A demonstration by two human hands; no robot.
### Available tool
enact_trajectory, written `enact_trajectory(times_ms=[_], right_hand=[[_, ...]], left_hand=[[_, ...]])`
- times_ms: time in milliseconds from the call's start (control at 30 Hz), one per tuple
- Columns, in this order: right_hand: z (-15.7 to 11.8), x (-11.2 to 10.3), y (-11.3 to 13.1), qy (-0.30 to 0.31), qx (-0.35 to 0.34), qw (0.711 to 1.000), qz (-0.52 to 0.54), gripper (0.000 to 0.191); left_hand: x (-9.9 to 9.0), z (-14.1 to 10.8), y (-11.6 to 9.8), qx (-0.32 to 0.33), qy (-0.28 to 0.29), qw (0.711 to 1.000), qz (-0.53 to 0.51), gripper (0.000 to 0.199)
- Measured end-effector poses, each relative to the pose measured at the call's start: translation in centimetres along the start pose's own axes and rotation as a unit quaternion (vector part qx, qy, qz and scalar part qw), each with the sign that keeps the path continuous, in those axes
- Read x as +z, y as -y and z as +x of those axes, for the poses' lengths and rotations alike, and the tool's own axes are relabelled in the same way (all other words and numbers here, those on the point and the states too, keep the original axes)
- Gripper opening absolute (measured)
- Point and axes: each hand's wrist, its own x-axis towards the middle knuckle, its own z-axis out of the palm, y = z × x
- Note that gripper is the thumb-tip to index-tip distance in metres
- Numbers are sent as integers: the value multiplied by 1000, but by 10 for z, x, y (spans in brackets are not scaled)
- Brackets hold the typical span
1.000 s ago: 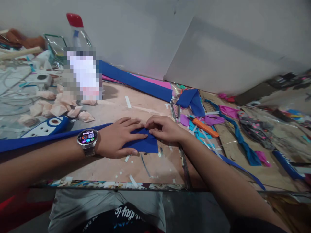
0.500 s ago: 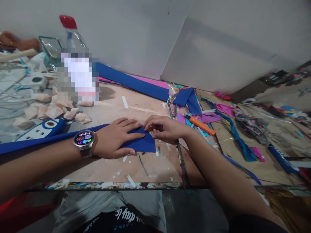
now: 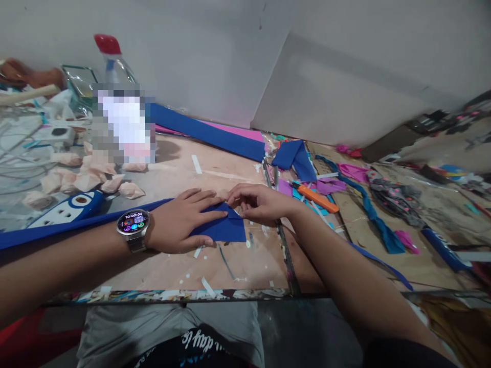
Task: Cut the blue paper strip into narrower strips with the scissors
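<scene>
A long blue fabric strip (image 3: 233, 232) lies across the worktop, its cut end near the middle. My left hand (image 3: 184, 217), with a watch (image 3: 134, 224) on its wrist, presses flat on the strip with fingers spread. At the strip's far corner, my right hand (image 3: 259, 202) has its thumb and fingers curled together, pinching the edge. A small folded flap shows between the two hands. The right fingertips partly cover that corner.
Behind lie another blue strip (image 3: 215, 139) and pink fabric (image 3: 241, 133). An orange cutter (image 3: 317, 198) rests on scraps to the right. Peach fabric bundles (image 3: 82, 174), a power strip (image 3: 69, 207) and a red-capped bottle (image 3: 108, 45) are at left. The table's front edge (image 3: 184, 295) runs below.
Both hands stay nearly in place on the blue strip. A small fold at its far corner shows more plainly now. The view has shifted slightly.
</scene>
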Motion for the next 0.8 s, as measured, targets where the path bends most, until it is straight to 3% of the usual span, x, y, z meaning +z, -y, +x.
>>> enact_trajectory(times_ms=[233, 433, 800], right_hand=[[0, 1, -1, -3, 12, 1000, 3, 36], [3, 9, -5, -58, -17, 996, -61, 21], [6, 17, 1, -116, -6, 990, -81, 18]], left_hand=[[-1, 0, 0, 7, -2, 1000, -6, 71], [0, 1, 0, 3, 9, 1000, 3, 73], [1, 0, 1, 5, 17, 1000, 20, 68]])
